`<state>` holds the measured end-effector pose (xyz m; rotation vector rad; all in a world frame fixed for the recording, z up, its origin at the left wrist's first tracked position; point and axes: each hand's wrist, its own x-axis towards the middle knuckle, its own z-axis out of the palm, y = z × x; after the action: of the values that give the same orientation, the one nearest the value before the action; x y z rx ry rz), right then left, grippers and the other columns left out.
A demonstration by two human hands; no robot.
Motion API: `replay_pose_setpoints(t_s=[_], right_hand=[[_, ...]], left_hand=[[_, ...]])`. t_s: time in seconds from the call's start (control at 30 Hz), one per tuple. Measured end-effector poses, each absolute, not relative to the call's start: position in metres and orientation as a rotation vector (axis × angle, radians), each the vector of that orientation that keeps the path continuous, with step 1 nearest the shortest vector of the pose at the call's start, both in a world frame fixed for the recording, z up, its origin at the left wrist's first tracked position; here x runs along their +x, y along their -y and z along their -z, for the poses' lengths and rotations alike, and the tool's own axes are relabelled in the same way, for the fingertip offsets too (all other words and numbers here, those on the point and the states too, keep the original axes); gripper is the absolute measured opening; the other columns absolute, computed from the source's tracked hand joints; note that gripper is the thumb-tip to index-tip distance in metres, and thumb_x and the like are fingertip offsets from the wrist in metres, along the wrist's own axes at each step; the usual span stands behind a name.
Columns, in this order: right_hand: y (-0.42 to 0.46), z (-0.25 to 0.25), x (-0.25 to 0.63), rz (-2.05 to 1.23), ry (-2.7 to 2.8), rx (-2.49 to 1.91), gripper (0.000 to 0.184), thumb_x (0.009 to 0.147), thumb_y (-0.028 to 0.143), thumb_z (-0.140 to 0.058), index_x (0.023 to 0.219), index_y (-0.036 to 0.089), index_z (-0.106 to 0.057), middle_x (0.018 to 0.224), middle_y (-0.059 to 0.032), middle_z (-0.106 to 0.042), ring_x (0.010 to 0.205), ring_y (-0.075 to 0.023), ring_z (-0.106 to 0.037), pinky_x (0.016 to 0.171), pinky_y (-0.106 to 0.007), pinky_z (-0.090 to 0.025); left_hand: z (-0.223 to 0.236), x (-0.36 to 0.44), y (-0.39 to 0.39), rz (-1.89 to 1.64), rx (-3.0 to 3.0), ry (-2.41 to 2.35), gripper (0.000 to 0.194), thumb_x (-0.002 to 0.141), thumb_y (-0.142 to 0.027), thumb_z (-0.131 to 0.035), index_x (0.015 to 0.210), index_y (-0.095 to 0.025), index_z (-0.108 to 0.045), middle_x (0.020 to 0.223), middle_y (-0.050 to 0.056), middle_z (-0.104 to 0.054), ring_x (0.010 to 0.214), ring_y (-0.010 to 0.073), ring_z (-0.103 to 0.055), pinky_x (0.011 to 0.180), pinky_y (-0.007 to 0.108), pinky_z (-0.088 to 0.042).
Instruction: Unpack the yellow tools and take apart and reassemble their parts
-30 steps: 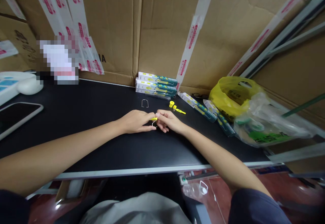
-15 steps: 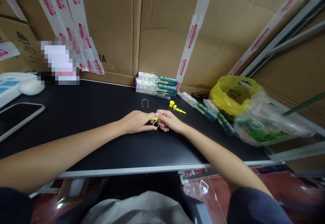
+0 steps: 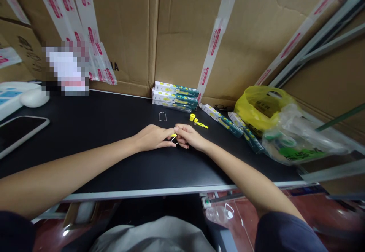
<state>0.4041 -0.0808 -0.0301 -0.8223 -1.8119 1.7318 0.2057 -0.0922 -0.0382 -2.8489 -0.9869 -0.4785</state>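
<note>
"What do we have behind the table?"

"Brown cardboard [image 3: 182,50] with printed tape, rising behind our one black table [image 3: 114,172]."

"And our hands?"

"Our left hand [image 3: 151,137] pinches one yellow piece [image 3: 173,135] between thumb and fingers, with one bent wire [image 3: 172,140] just below it. Our right hand [image 3: 190,136] has its thumb and forefinger pinched closed at the piece's other end; we can't tell exactly what they grip. Both are over the middle of the table."

"What else can we count?"

"One wire loop [image 3: 162,113] lying beyond our left hand, and three loose yellow parts [image 3: 192,117] beyond our right. One phone [image 3: 21,132] on the left."

"Containers?"

"At least three slim boxes [image 3: 175,95] stacked by the cardboard, and two more boxes [image 3: 222,120] lying slanted to their right; their insides are hidden from us. Then two bags: a yellow bag [image 3: 248,111], its contents unclear to us, and a clear bag [image 3: 305,145] against it, with something white and green showing. One clear bottle [image 3: 216,214] is below the table."
</note>
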Motion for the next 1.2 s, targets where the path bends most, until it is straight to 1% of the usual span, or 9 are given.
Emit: replay_pose_setpoints(t_s=[0.13,0.27,0.4,0.53,0.67,0.77,1.03,1.2], right_hand=[[0.0817,0.0298,0.4031,-1.73,1.804,-0.805,0.039,0.086,0.052,-0.054,0.071,0.02,-0.037,0.043,0.0132,-0.034,0.028,-0.0035,-0.035,0.027,-0.013,-0.023],[0.0827,0.0292,0.4024,-1.737,1.798,-0.809,0.041,0.085,0.053,-0.055,0.07,0.02,-0.035,0.043,0.0135,-0.033,0.028,-0.0032,-0.033,0.028,-0.013,-0.023],[0.083,0.0291,0.402,-1.725,1.789,-0.826,0.041,0.085,0.053,-0.055,0.07,0.02,-0.035,0.043,0.0136,-0.032,0.028,-0.0031,-0.033,0.027,-0.013,-0.022],[0.0832,0.0287,0.4015,-1.707,1.772,-0.844,0.042,0.084,0.053,-0.056,0.069,0.021,-0.033,0.043,0.0136,-0.031,0.028,-0.0029,-0.031,0.027,-0.013,-0.023],[0.0839,0.0279,0.4013,-1.707,1.778,-0.838,0.043,0.084,0.054,-0.056,0.068,0.021,-0.033,0.042,0.0138,-0.03,0.028,-0.0027,-0.031,0.027,-0.013,-0.023],[0.0845,0.0279,0.4006,-1.689,1.772,-0.853,0.043,0.083,0.054,-0.056,0.068,0.021,-0.033,0.043,0.0136,-0.031,0.028,-0.0028,-0.032,0.027,-0.012,-0.023],[0.0861,0.0279,0.3981,-1.649,1.752,-0.903,0.043,0.084,0.054,-0.055,0.068,0.021,-0.032,0.042,0.0139,-0.03,0.028,-0.0027,-0.03,0.026,-0.012,-0.022],[0.0881,0.0287,0.3957,-1.638,1.751,-0.903,0.043,0.084,0.053,-0.055,0.068,0.022,-0.032,0.042,0.014,-0.029,0.027,-0.0026,-0.029,0.026,-0.012,-0.022]], left_hand=[[0.0401,0.2055,0.0915,0.49,-2.833,0.946,0.033,0.092,-0.052,-0.048,0.098,-0.019,-0.05,0.078,0.0,-0.07,0.065,0.015,-0.066,0.05,0.021,-0.032],[0.0388,0.2067,0.0925,0.44,-2.808,0.952,0.036,0.092,-0.052,-0.047,0.101,-0.018,-0.05,0.074,0.001,-0.069,0.062,0.0165,-0.066,0.048,0.022,-0.031],[0.0373,0.2076,0.0934,0.403,-2.805,0.974,0.037,0.092,-0.053,-0.044,0.1,-0.017,-0.05,0.072,0.002,-0.069,0.062,0.0175,-0.066,0.048,0.022,-0.032],[0.0386,0.2071,0.0926,0.421,-2.811,0.978,0.037,0.094,-0.054,-0.04,0.098,-0.018,-0.05,0.07,0.002,-0.067,0.059,0.016,-0.064,0.047,0.021,-0.031],[0.0393,0.2072,0.0919,0.42,-2.822,0.967,0.036,0.094,-0.053,-0.041,0.096,-0.018,-0.049,0.068,0.0,-0.066,0.058,0.0153,-0.064,0.047,0.02,-0.03],[0.039,0.2079,0.0921,0.383,-2.794,0.985,0.037,0.093,-0.053,-0.043,0.096,-0.017,-0.05,0.068,0.001,-0.067,0.059,0.0166,-0.065,0.046,0.021,-0.029],[0.0384,0.2088,0.0931,0.363,-2.771,1.009,0.041,0.094,-0.055,-0.039,0.098,-0.016,-0.052,0.068,0.004,-0.067,0.058,0.0171,-0.064,0.048,0.021,-0.034],[0.0387,0.2085,0.0929,0.351,-2.765,1.025,0.04,0.093,-0.055,-0.042,0.096,-0.017,-0.052,0.069,0.004,-0.068,0.058,0.0164,-0.064,0.047,0.021,-0.031]])
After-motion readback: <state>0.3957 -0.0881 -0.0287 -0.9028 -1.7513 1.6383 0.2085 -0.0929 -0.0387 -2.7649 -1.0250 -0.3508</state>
